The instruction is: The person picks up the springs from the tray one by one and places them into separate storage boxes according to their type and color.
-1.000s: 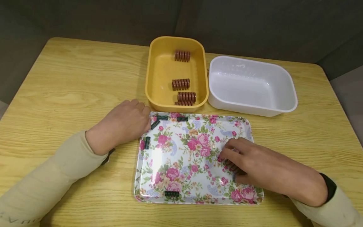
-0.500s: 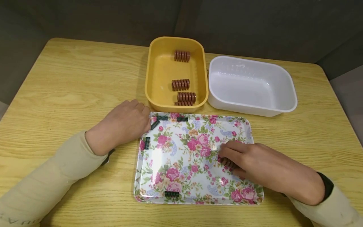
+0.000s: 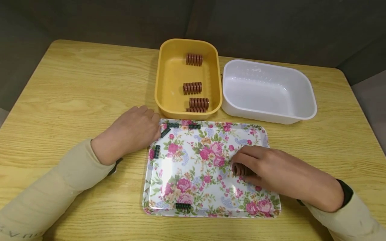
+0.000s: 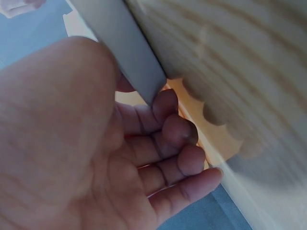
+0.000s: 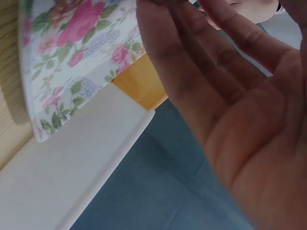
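Observation:
In the head view a brown coil spring (image 3: 239,169) is between the thumb and fingers of my right hand (image 3: 272,170), over the right half of a flowered tray (image 3: 193,187). The right wrist view shows these fingers bent, with the spring mostly cut off at the top edge. My left hand (image 3: 128,134) grips the tray's far left corner; in the left wrist view its fingers (image 4: 180,129) curl at the tray's rim (image 4: 120,48). Several small dark green springs lie on the tray, one green spring (image 3: 183,206) by its near edge and another green spring (image 3: 157,151) at the left.
Behind the tray stands a yellow bin (image 3: 158,77) with several brown springs (image 3: 192,88) inside. A white bin (image 3: 268,115) sits to its right, close against it. All rest on a wooden table (image 3: 90,83) with a dark panel (image 3: 120,20) behind it.
My right hand has shifted slightly, and the brown spring in its fingers has moved a little left and turned, showing its end more plainly. The left hand stays on the tray corner.

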Tool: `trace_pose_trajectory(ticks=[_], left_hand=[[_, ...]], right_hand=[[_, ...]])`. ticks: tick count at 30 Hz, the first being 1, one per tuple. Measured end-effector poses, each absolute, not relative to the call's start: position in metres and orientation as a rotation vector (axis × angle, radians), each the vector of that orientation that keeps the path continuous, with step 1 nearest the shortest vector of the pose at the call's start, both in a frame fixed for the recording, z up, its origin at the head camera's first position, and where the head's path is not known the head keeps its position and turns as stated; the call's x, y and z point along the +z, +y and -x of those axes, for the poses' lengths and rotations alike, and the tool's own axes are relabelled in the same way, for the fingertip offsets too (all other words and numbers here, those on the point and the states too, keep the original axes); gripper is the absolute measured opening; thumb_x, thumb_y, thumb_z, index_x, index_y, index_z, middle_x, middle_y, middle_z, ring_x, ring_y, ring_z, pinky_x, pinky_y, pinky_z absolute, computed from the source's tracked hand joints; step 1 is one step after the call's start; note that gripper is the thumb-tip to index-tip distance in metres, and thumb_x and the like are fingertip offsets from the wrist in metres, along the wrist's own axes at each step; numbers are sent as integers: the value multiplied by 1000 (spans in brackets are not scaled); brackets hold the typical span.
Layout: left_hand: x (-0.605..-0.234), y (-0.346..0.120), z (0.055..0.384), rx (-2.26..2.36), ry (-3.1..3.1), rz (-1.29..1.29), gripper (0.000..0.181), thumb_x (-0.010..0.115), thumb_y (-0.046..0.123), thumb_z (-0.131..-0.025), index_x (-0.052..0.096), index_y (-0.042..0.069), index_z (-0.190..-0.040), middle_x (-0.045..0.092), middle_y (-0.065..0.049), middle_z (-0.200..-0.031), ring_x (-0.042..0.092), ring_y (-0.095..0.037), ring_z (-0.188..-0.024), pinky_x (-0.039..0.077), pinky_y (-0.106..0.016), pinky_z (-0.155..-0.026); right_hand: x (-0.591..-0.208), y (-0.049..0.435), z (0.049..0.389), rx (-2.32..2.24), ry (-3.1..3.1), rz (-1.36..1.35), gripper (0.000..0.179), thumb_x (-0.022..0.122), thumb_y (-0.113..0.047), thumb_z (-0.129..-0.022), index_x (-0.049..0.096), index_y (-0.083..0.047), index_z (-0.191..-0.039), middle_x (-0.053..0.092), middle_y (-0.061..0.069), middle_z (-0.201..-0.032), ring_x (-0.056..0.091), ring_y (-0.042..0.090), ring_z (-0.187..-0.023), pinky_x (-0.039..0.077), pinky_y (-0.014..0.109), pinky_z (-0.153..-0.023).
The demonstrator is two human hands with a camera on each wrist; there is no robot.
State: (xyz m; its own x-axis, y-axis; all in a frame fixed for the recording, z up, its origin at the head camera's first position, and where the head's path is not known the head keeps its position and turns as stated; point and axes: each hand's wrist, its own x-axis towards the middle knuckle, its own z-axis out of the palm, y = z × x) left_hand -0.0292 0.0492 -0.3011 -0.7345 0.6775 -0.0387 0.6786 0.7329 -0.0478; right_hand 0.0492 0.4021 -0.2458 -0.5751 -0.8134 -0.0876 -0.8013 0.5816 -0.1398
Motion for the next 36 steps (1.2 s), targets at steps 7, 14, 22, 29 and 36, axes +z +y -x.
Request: trace_pose_trajectory(ticks=[7,14,22,29,36], left_hand=[[-302,49,29,-90,2900,-1147,30,49,24,-104,53,5,-81,52,-7,-74,46,-22,-71,43,-35,-64],[-304,48,29,-79,2908,-1147,30,50,23,-104,52,5,-80,52,-7,-73,46,-23,-70,43,-35,-64],[-301,49,29,-49,2911,-1146,29,50,22,-103,53,5,-79,51,-6,-72,45,-22,-69,41,-34,-62],[-298,49,30,-37,2905,-1136,29,50,21,-103,55,4,-81,53,-7,-73,46,-23,-70,42,-35,-62],[-299,49,30,-53,2896,-1130,29,50,22,-103,55,4,-81,53,-7,-74,47,-23,-70,42,-35,-63]], right_hand=[[-249,408,-46,-108,2622,1281,44,89,-27,-80,69,-18,-119,68,-7,-108,68,9,-94,60,29,-73],[-251,407,-45,-72,2597,1278,48,90,-29,-78,70,-17,-120,69,-5,-108,69,11,-95,61,31,-75],[-251,406,-45,-102,2610,1353,40,90,-26,-80,71,-15,-113,68,-6,-100,66,6,-86,58,26,-68],[-247,402,-45,-94,2611,1334,41,88,-24,-82,71,-18,-120,68,-9,-101,64,1,-87,57,23,-69],[-246,401,-44,-112,2594,1371,40,86,-22,-83,71,-19,-121,70,-7,-107,67,3,-92,60,24,-72]])
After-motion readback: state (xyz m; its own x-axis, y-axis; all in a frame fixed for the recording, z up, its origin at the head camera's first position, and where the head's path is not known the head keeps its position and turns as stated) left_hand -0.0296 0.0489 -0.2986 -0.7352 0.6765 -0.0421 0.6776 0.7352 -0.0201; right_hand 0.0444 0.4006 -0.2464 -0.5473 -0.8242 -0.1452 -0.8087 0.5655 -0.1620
